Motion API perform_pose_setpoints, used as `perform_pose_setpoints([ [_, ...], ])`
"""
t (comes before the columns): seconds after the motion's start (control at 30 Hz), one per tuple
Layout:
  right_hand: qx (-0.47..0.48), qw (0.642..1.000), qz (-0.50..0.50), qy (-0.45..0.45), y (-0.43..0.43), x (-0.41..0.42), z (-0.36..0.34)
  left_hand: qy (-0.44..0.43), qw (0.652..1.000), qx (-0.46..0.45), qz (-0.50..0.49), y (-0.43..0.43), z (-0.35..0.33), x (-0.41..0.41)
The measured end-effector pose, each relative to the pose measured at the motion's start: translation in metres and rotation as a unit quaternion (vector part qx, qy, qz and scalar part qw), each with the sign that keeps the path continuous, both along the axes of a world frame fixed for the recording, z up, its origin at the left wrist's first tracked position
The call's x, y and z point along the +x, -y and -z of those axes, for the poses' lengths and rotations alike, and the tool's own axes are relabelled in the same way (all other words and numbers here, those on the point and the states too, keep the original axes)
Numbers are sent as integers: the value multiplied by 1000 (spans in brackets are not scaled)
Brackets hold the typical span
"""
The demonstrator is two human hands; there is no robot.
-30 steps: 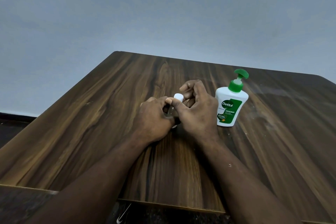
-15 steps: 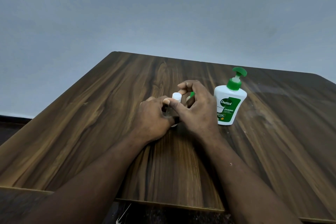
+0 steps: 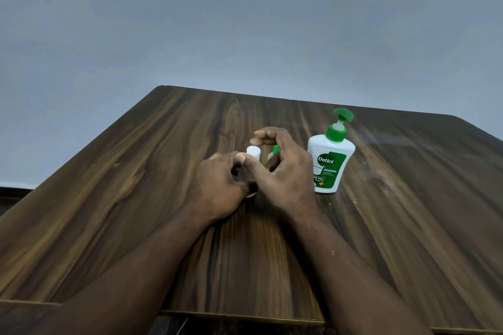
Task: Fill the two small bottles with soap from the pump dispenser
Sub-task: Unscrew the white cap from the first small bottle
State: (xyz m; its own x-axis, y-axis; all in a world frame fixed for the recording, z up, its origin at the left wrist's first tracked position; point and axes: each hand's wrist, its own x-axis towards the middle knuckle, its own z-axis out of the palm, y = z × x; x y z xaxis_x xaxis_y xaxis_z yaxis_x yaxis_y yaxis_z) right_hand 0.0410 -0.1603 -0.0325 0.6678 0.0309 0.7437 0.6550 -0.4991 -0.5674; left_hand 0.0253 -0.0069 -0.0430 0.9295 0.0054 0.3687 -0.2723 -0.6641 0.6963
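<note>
Left hand [image 3: 217, 187], right hand [image 3: 285, 179]; white-capped bottle [image 3: 253, 152], green-capped bottle [image 3: 276, 149]; one dispenser [image 3: 330, 163].

A dark wood-grain table [image 3: 136, 198] stands against a plain grey-blue wall [image 3: 245, 22].

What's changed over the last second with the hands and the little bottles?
The right hand has lifted its fingers up off the white cap, leaving it more exposed; the thumb stays beside it. A green cap on a second bottle has come into view behind the fingers. The left hand still grips the small bottle on the table, and the pump dispenser has not moved.
</note>
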Motion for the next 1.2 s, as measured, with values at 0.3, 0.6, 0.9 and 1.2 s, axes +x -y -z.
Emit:
perform_pose_setpoints([
  [0.3,-5,1000,-17,-3,2,-1,2,14,1000,-1,-5,0,1,-1],
  [0.6,-14,1000,18,6,3,2,3,-7,1000,24,7,-3,5,5],
  [0.9,-39,998,35,32,3,3,3,-6,999,32,-1,-3,6,4],
  [1.2,-30,999,-11,8,2,-3,1,-5,1000,15,-1,-2,7,5],
])
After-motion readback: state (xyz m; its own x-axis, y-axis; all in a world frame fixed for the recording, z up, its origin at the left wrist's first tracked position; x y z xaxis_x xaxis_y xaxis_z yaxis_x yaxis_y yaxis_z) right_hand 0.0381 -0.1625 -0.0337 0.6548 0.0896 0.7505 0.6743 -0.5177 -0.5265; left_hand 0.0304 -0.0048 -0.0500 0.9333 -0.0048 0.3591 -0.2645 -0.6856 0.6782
